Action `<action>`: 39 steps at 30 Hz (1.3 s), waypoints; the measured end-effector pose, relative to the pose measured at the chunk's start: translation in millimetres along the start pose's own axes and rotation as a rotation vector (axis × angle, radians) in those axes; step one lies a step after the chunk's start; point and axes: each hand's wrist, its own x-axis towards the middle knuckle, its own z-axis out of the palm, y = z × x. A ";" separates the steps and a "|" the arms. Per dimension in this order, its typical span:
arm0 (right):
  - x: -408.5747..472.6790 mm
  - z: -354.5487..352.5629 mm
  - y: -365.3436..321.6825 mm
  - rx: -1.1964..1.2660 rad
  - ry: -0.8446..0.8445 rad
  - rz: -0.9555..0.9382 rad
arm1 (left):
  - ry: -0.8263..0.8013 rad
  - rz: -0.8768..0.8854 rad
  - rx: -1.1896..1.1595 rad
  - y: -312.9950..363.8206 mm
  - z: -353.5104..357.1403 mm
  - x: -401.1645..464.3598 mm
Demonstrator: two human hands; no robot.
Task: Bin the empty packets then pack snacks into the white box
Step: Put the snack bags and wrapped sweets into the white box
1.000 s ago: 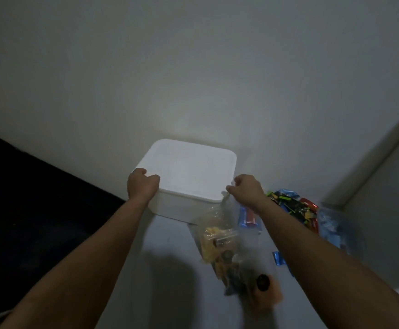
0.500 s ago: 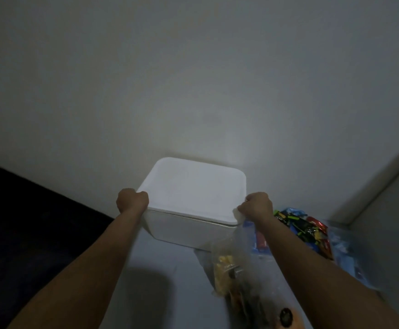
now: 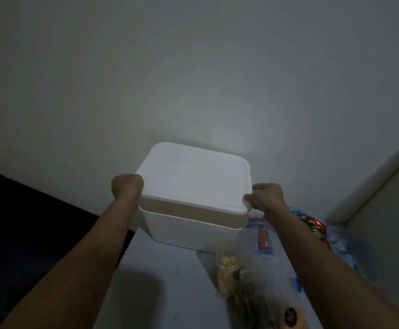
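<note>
Opening step: my left hand (image 3: 127,187) and right hand (image 3: 268,197) are both curled shut on opposite edges of the lid (image 3: 193,179), which sits raised off the white box (image 3: 189,230) at the table's (image 3: 170,281) far end against the wall (image 3: 193,79). Right hand also pinches a clear bag (image 3: 246,262) of snacks. Next, I judge: lift lid clear, set aside. Snack packets (image 3: 312,227) crowd right; table edge drops close left; open room only in front.
</note>
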 end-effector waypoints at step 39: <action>-145.0 62.2 165.7 -0.773 -0.573 0.165 | -0.190 -0.180 0.593 -222.2 -149.1 -78.3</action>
